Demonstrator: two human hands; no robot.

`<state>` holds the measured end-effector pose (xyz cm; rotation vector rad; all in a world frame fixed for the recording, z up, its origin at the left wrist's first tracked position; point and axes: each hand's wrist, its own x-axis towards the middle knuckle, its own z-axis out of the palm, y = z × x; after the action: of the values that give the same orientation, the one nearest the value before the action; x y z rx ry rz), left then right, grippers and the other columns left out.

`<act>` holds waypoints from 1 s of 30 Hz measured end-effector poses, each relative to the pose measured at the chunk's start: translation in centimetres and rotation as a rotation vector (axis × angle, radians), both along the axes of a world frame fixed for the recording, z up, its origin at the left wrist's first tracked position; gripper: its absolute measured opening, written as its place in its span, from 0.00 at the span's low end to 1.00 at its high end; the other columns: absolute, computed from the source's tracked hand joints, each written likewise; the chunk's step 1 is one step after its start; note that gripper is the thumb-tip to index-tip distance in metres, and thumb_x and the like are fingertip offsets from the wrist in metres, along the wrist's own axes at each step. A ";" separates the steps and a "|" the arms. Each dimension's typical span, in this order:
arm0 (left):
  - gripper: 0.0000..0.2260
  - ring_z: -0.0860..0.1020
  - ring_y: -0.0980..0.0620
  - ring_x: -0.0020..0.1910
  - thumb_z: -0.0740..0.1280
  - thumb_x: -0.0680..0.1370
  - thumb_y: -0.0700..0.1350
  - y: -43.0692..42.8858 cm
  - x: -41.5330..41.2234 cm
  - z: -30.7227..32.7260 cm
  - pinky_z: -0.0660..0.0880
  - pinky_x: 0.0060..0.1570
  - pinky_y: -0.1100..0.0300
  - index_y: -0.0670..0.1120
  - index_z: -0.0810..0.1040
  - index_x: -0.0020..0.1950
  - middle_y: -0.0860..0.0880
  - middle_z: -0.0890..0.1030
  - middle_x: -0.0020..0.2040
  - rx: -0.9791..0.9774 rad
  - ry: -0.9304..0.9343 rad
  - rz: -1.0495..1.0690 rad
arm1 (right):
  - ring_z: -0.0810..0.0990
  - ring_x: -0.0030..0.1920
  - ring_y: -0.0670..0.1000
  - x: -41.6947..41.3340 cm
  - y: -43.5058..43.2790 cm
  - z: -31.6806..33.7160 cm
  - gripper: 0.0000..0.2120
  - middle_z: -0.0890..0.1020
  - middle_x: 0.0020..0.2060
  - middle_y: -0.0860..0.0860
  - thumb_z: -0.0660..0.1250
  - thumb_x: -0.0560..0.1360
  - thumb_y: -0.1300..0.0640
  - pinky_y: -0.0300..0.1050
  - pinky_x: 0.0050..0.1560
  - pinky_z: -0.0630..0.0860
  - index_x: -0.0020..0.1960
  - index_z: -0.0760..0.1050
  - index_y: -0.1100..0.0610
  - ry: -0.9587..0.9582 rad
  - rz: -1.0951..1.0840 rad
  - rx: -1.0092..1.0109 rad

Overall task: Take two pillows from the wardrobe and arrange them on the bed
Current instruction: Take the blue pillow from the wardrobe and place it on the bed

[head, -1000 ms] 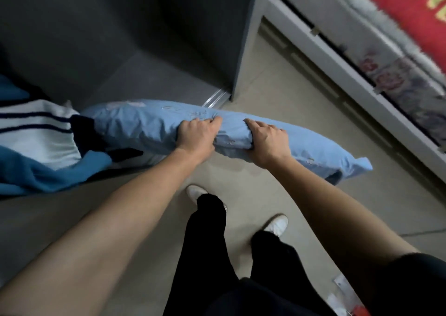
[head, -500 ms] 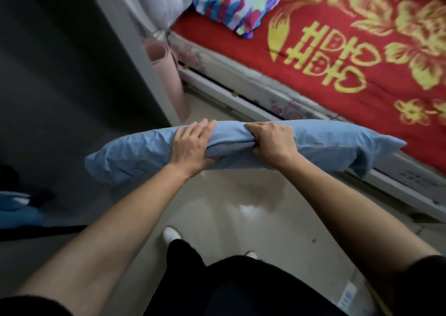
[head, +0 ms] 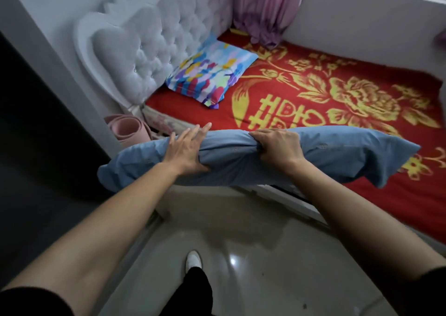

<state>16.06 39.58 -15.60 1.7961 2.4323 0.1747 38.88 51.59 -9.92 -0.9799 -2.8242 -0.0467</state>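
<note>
The head view looks down along 2 bare forearms stretched toward a bed (head: 362,195) covered by a red blanket (head: 337,103) patterned with yellow flowers and characters.

A long blue pillow (head: 337,156) is held in the air, lying roughly level across the frame, over the near edge of the bed and the shiny floor (head: 241,255) beside it. Its left end droops slightly above the floor, and its right end hangs over the red blanket.

The right hand (head: 280,149) is clenched on the pillow's upper edge near the middle, bunching the fabric into creases under the fingers. The left hand (head: 187,150) lies on the pillow with its fingers (head: 193,134) spread and stretched out flat, the thumb pressed against the near side; it rests on the cloth rather than gripping it.

A second, multicoloured pillow (head: 210,74) already lies on the bed at the head end, just beside the white tufted headboard (head: 149,50), well apart from the blue one. A rolled pink mat (head: 128,129) stands on the floor in the corner between the headboard and a dark panel at the left. A pink curtain (head: 265,6) hangs at the far corner, its hem touching the blanket.

At the bottom, 1 white shoe (head: 193,260) and a black trouser leg show on the floor.
</note>
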 end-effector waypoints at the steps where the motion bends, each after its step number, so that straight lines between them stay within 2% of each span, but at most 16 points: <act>1: 0.58 0.58 0.45 0.76 0.75 0.59 0.67 1.0 -1.4 0.5 0.56 0.72 0.37 0.59 0.42 0.78 0.48 0.57 0.79 -0.004 -0.012 -0.015 | 0.81 0.59 0.54 -1.0 0.7 0.5 0.22 0.83 0.60 0.46 0.67 0.71 0.58 0.47 0.50 0.76 0.65 0.78 0.45 -0.011 -0.012 0.004; 3: 0.59 0.60 0.43 0.75 0.75 0.58 0.69 2.9 -4.3 1.5 0.58 0.71 0.37 0.60 0.40 0.77 0.48 0.59 0.78 -0.027 -0.022 -0.021 | 0.81 0.59 0.54 -3.3 1.9 1.7 0.23 0.83 0.60 0.46 0.67 0.70 0.57 0.47 0.48 0.75 0.64 0.78 0.45 -0.050 -0.034 0.007; 5: 0.57 0.69 0.42 0.70 0.74 0.59 0.69 5.0 -6.9 2.4 0.66 0.66 0.41 0.60 0.41 0.78 0.48 0.67 0.74 -0.042 -0.010 -0.036 | 0.81 0.58 0.54 -5.6 3.3 2.6 0.22 0.83 0.59 0.45 0.67 0.69 0.58 0.46 0.46 0.74 0.62 0.78 0.44 -0.071 -0.055 0.018; 8: 0.43 0.79 0.42 0.55 0.71 0.67 0.59 8.4 -10.1 3.7 0.75 0.52 0.48 0.58 0.52 0.77 0.48 0.78 0.61 0.014 0.021 -0.050 | 0.81 0.60 0.53 -8.9 5.8 3.8 0.24 0.82 0.61 0.44 0.66 0.70 0.58 0.47 0.48 0.76 0.64 0.77 0.44 -0.072 -0.085 0.020; 11: 0.28 0.82 0.43 0.47 0.68 0.70 0.49 11.1 -11.9 4.6 0.76 0.42 0.53 0.57 0.67 0.70 0.49 0.83 0.53 0.120 0.121 -0.082 | 0.80 0.60 0.53 -11.4 8.3 4.6 0.27 0.79 0.65 0.43 0.65 0.70 0.58 0.49 0.49 0.77 0.68 0.74 0.44 -0.105 -0.120 0.020; 15: 0.24 0.82 0.41 0.43 0.69 0.71 0.45 15.7 -13.8 5.1 0.75 0.37 0.54 0.53 0.73 0.66 0.48 0.84 0.48 0.218 0.130 -0.110 | 0.80 0.60 0.55 -13.5 12.6 4.5 0.29 0.78 0.66 0.42 0.65 0.69 0.57 0.51 0.50 0.78 0.69 0.71 0.44 -0.101 -0.193 -0.013; 18: 0.23 0.82 0.40 0.41 0.69 0.69 0.45 19.9 -15.1 5.6 0.74 0.35 0.54 0.52 0.75 0.64 0.47 0.84 0.45 0.205 0.177 -0.096 | 0.80 0.60 0.56 -15.0 16.8 3.6 0.30 0.78 0.64 0.46 0.66 0.68 0.55 0.52 0.51 0.77 0.70 0.69 0.46 -0.067 -0.221 -0.034; 20: 0.22 0.82 0.40 0.39 0.70 0.68 0.44 22.7 -15.9 5.5 0.74 0.34 0.55 0.51 0.76 0.62 0.47 0.84 0.43 0.192 0.207 -0.096 | 0.78 0.61 0.58 -16.0 19.7 2.5 0.38 0.76 0.67 0.49 0.69 0.68 0.48 0.53 0.55 0.75 0.76 0.61 0.47 -0.100 -0.221 -0.060; 22: 0.23 0.81 0.41 0.36 0.72 0.65 0.43 25.7 -16.7 5.1 0.74 0.32 0.56 0.50 0.78 0.60 0.47 0.83 0.40 0.190 0.232 -0.094 | 0.75 0.64 0.60 -17.6 23.0 0.9 0.54 0.71 0.71 0.53 0.75 0.64 0.39 0.56 0.61 0.72 0.80 0.49 0.49 -0.191 -0.205 -0.091; 24: 0.22 0.80 0.41 0.31 0.74 0.61 0.41 29.0 -17.4 4.6 0.73 0.28 0.57 0.49 0.81 0.55 0.47 0.82 0.34 0.182 0.279 -0.102 | 0.74 0.65 0.62 -19.4 26.8 -1.2 0.63 0.68 0.71 0.55 0.77 0.61 0.36 0.58 0.62 0.71 0.80 0.40 0.50 -0.224 -0.206 -0.168; 26: 0.21 0.79 0.43 0.28 0.75 0.57 0.40 32.7 -18.2 4.3 0.71 0.26 0.59 0.49 0.82 0.50 0.49 0.81 0.30 0.187 0.320 -0.106 | 0.76 0.61 0.62 -21.4 31.1 -2.8 0.60 0.72 0.66 0.56 0.77 0.64 0.42 0.56 0.55 0.74 0.80 0.39 0.50 -0.214 -0.211 -0.245; 28: 0.20 0.79 0.43 0.29 0.74 0.57 0.40 36.2 -19.3 4.1 0.72 0.27 0.59 0.49 0.82 0.48 0.49 0.81 0.31 0.181 0.345 -0.108 | 0.80 0.57 0.61 -23.1 35.1 -3.7 0.46 0.78 0.61 0.55 0.72 0.68 0.51 0.54 0.50 0.76 0.79 0.50 0.50 -0.178 -0.177 -0.279; 30: 0.20 0.80 0.44 0.30 0.73 0.57 0.40 39.1 -20.9 4.0 0.73 0.30 0.58 0.49 0.82 0.47 0.50 0.81 0.32 0.191 0.382 -0.114 | 0.81 0.55 0.61 -24.5 38.4 -4.1 0.33 0.81 0.57 0.52 0.68 0.69 0.54 0.52 0.46 0.75 0.72 0.62 0.48 -0.126 -0.121 -0.278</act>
<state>-4.82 78.67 -11.56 2.2259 2.6245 0.0575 14.40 89.97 -14.06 -1.2455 -2.9366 0.2876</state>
